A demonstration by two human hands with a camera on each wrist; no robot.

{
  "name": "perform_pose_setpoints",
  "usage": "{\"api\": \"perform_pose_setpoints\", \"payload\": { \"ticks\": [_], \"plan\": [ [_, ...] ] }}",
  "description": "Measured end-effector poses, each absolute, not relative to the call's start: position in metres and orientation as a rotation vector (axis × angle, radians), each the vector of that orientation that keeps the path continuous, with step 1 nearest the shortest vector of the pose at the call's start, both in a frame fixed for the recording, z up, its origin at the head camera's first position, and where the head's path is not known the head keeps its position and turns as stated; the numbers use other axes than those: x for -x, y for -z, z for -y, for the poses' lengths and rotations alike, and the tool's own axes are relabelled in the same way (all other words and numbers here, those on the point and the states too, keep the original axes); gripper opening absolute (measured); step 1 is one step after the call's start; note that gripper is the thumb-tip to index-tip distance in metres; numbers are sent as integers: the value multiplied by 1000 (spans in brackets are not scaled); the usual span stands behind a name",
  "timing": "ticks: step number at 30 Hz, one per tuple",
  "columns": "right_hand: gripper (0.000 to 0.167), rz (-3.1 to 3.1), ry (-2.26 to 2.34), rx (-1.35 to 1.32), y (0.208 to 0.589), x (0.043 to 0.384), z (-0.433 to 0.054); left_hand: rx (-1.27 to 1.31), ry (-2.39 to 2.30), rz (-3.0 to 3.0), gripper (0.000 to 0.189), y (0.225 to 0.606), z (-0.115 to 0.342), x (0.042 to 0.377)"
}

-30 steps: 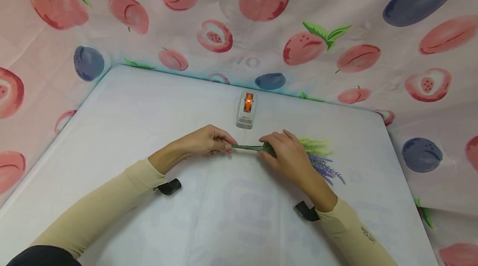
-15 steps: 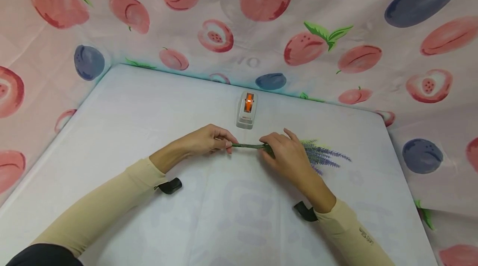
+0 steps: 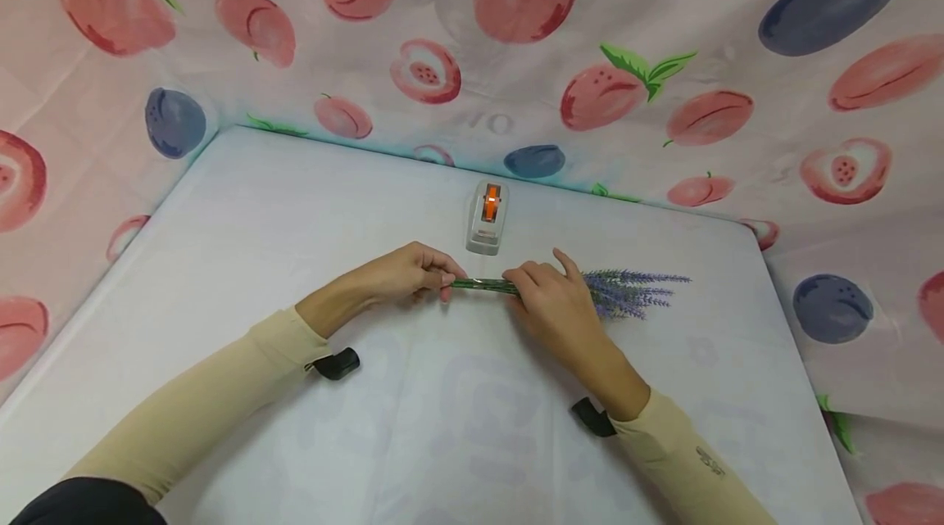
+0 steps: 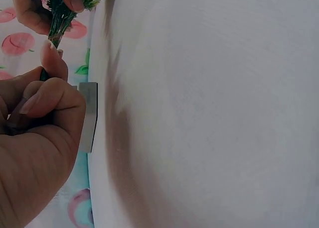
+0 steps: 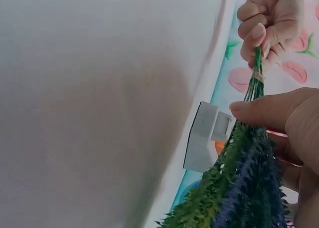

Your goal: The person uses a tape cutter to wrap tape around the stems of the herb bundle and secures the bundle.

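A bunch of lavender sprigs (image 3: 630, 293) lies level above the white table, its purple heads pointing right. My left hand (image 3: 409, 275) pinches the ends of the green stems between thumb and fingers. Further up the stems, where the leaves begin, my right hand (image 3: 556, 308) grips the bunch with thumb and fingers, its index finger raised. In the right wrist view a pale tape-like band (image 5: 258, 76) goes round the stems between both hands. Yellow-green sprigs (image 5: 192, 208) show beside the purple ones there. The stem tips are hidden inside my left hand.
Beyond the hands, near the table's back edge, stands a grey tape dispenser (image 3: 483, 240) with an orange reel. A fruit-printed cloth (image 3: 509, 74) hangs behind the white tabletop (image 3: 295, 197) and along its sides.
The bunch has turned about its stems: the yellow-green sprigs that showed on top have gone from the head view, and purple heads show instead. My right hand has shifted slightly left.
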State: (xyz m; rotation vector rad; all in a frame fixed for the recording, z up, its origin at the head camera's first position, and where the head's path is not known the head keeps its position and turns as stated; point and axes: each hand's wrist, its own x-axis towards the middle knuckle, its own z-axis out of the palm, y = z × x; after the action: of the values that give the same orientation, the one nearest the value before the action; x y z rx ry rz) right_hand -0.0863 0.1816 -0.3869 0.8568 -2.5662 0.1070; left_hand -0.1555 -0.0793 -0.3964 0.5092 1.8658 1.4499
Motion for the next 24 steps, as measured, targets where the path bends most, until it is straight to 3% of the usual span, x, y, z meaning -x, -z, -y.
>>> {"api": "perform_pose_setpoints", "payload": {
  "ticks": [10, 24],
  "plan": [
    [29, 2627, -132, -768, 390, 93, -180, -498, -1420, -1861, 26, 399, 79, 159],
    [17, 2618, -148, -852, 386, 94, -185, -519, -1437, -1968, 23, 396, 84, 157]
  ]
}}
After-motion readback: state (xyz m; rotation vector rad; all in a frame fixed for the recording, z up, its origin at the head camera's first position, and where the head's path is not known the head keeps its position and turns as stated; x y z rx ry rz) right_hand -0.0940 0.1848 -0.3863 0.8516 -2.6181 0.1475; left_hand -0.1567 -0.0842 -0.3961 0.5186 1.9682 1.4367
